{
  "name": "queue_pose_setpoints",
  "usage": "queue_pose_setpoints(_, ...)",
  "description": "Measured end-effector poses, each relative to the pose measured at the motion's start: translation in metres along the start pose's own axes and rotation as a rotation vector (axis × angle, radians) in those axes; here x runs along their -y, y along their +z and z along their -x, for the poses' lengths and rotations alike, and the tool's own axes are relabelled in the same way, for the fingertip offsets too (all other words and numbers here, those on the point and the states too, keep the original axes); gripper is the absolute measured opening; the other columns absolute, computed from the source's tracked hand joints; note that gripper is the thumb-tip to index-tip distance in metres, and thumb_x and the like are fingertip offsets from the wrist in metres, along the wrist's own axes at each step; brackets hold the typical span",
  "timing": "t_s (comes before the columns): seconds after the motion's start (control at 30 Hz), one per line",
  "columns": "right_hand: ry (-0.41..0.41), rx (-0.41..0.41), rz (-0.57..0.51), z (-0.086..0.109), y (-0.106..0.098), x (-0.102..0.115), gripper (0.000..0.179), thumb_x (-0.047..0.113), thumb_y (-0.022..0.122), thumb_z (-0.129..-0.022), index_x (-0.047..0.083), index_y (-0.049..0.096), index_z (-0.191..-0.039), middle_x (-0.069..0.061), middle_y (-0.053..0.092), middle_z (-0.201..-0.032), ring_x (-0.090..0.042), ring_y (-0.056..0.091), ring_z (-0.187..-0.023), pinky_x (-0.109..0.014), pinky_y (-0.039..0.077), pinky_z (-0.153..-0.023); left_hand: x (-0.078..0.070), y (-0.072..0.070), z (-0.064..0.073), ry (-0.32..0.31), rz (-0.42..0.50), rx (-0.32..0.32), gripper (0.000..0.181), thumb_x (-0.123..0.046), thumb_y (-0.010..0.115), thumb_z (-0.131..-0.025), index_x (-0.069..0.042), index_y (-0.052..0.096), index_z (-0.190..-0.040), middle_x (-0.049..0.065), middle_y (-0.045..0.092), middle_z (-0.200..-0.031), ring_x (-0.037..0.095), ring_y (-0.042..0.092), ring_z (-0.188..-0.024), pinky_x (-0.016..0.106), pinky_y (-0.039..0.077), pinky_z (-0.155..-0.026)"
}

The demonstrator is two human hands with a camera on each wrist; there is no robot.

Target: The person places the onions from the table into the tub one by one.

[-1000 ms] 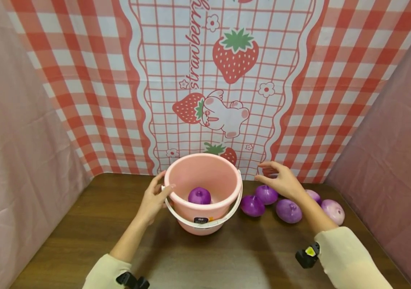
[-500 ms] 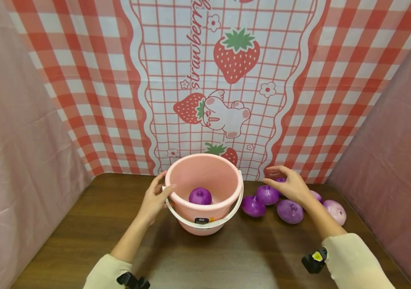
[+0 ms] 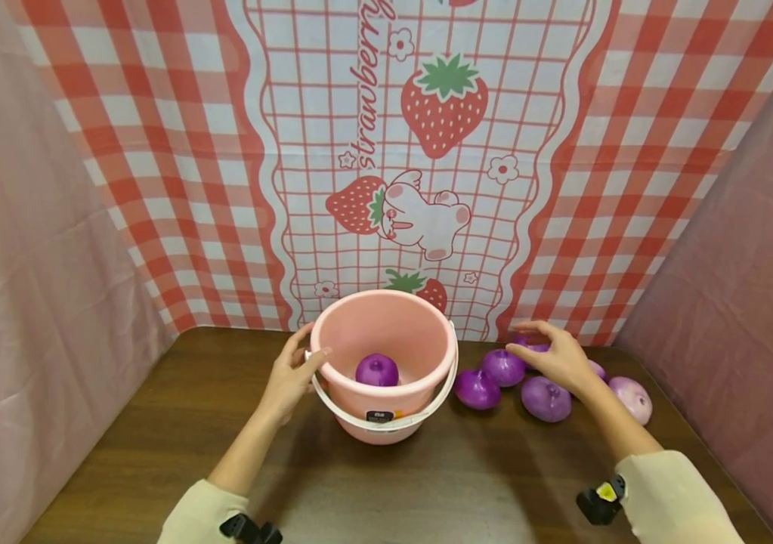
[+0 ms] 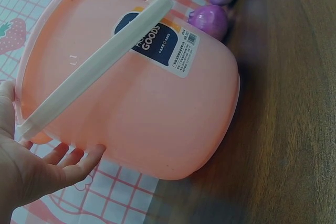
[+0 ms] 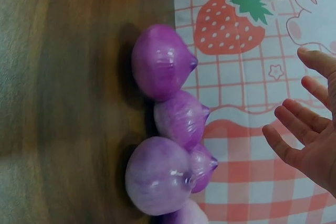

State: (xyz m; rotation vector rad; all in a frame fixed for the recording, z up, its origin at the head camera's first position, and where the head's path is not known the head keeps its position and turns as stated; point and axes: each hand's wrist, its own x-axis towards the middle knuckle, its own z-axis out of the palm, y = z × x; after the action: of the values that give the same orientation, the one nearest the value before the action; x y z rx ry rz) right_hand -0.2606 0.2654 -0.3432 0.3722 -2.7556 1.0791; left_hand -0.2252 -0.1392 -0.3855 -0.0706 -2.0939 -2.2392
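A pink bucket [image 3: 348, 402] stands upright, one purple onion [image 3: 377, 370] lying inside. My left hand [image 3: 289, 378] holds the bucket's left rim, thumb over the edge and fingers along the outer wall. In the left wrist view the white handle [image 4: 97, 69] hangs down across the labelled side. To the bucket's right, my right hand [image 3: 558, 361] hovers over a group of onions, fingers apart and holding nothing. The nearest of these are a dark purple onion [image 3: 477, 390], another one [image 3: 503, 368] behind it and a paler one [image 3: 546, 399]; the hand partly hides others.
A pale onion [image 3: 631, 400] lies farthest right on the brown wooden table [image 3: 468, 483]. Behind the table hangs a red-and-white strawberry cloth [image 3: 427, 189]. Pink curtains [image 3: 733, 249] close off both sides.
My right hand has moved right and slightly down, away from the bucket and over the rear onions, uncovering part of one. The left hand and the bucket stay in place.
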Motion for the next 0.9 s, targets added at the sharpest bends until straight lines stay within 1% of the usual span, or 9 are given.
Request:
queue_pose_setpoints(0.13, 0.002, -0.013, 0.022, 0.005, -0.002, -0.004, 0.051, 0.039, 0.066, -0.086, 0.006, 0.057, -0.124, -0.018, 0.061, -0.121, -0.035, 0.062, -0.105, -0.032, 0.057, -0.08, 0.0, 0.0, 0.0, 0.002, -0.002, 0.001, 0.057, -0.011, 0.057, -0.092, -0.021, 0.034, -0.144, 0.03, 0.049, -0.121, 0.009, 0.062, -0.074, 0.033, 0.06, -0.066)
queue_pose_setpoints(0.2, 0.002, -0.019, 0.035, 0.007, -0.004, -0.007, 0.05, 0.04, 0.065, -0.086, 0.007, 0.058, -0.124, -0.018, 0.061, -0.121, -0.036, 0.061, -0.107, -0.035, 0.056, -0.083, 0.0, 0.0, 0.0, 0.003, -0.004, -0.002, 0.057, -0.011, 0.057, -0.092, -0.021, 0.034, -0.143, 0.029, 0.05, -0.12, 0.009, 0.062, -0.073, 0.033, 0.06, -0.066)
queue_pose_setpoints(0.3, 0.009, -0.03, 0.066, 0.009, -0.006, -0.011, 0.053, 0.041, 0.064, -0.087, 0.005, 0.057, -0.124, -0.019, 0.061, -0.122, -0.037, 0.06, -0.108, -0.046, 0.053, -0.088, 0.0, 0.0, 0.0, 0.003, -0.007, -0.001, 0.057, -0.011, 0.057, -0.092, -0.021, 0.034, -0.143, 0.027, 0.051, -0.117, 0.009, 0.062, -0.074, 0.033, 0.06, -0.067)
queue_pose_setpoints(0.37, 0.017, -0.032, 0.077, 0.011, -0.007, -0.013, 0.053, 0.04, 0.064, -0.087, 0.004, 0.057, -0.124, -0.02, 0.06, -0.122, -0.037, 0.059, -0.108, -0.049, 0.051, -0.089, -0.001, 0.0, 0.0, 0.002, -0.008, 0.0, 0.057, -0.011, 0.057, -0.092, -0.02, 0.034, -0.143, 0.025, 0.052, -0.116, 0.009, 0.062, -0.074, 0.033, 0.06, -0.067)
queue_pose_setpoints(0.43, 0.028, -0.032, 0.096, 0.012, -0.008, -0.016, 0.053, 0.041, 0.064, -0.086, 0.004, 0.057, -0.124, -0.02, 0.06, -0.122, -0.037, 0.059, -0.108, -0.05, 0.05, -0.09, -0.001, 0.0, 0.0, 0.002, -0.009, 0.002, 0.057, -0.011, 0.057, -0.092, -0.02, 0.034, -0.143, 0.024, 0.053, -0.114, 0.009, 0.062, -0.075, 0.033, 0.06, -0.067)
queue_pose_setpoints(0.53, 0.042, -0.032, 0.107, 0.013, -0.008, -0.02, 0.053, 0.042, 0.064, -0.086, 0.006, 0.057, -0.124, -0.02, 0.06, -0.122, -0.036, 0.059, -0.108, -0.049, 0.049, -0.089, -0.002, 0.0, 0.0, 0.005, -0.01, 0.001, 0.057, -0.011, 0.057, -0.092, -0.02, 0.034, -0.143, 0.022, 0.054, -0.113, 0.009, 0.062, -0.075, 0.033, 0.06, -0.067)
queue_pose_setpoints(0.63, 0.047, -0.042, 0.119, 0.013, -0.007, -0.024, 0.053, 0.043, 0.064, -0.086, 0.006, 0.057, -0.123, -0.02, 0.061, -0.12, -0.036, 0.059, -0.106, -0.045, 0.049, -0.087, -0.002, 0.0, 0.0, 0.006, -0.009, -0.002, 0.057, -0.011, 0.057, -0.092, -0.02, 0.034, -0.143, 0.021, 0.054, -0.112, 0.009, 0.062, -0.075, 0.033, 0.06, -0.067)
queue_pose_setpoints(0.8, 0.052, -0.047, 0.119, 0.015, -0.008, -0.03, 0.052, 0.042, 0.065, -0.085, 0.005, 0.058, -0.121, -0.021, 0.062, -0.118, -0.037, 0.06, -0.104, -0.035, 0.049, -0.08, -0.001, 0.001, 0.0, -0.002, -0.003, -0.001, 0.057, -0.01, 0.057, -0.092, -0.021, 0.034, -0.143, 0.026, 0.052, -0.117, 0.009, 0.062, -0.075, 0.033, 0.06, -0.068)
queue_pose_setpoints(0.9, 0.068, -0.038, 0.109, 0.017, -0.008, -0.034, 0.053, 0.042, 0.065, -0.085, 0.004, 0.057, -0.122, -0.022, 0.06, -0.12, -0.038, 0.059, -0.106, -0.037, 0.05, -0.082, -0.001, 0.001, 0.0, -0.006, -0.003, -0.001, 0.057, -0.01, 0.056, -0.092, -0.021, 0.034, -0.144, 0.028, 0.05, -0.12, 0.009, 0.062, -0.076, 0.034, 0.06, -0.068)
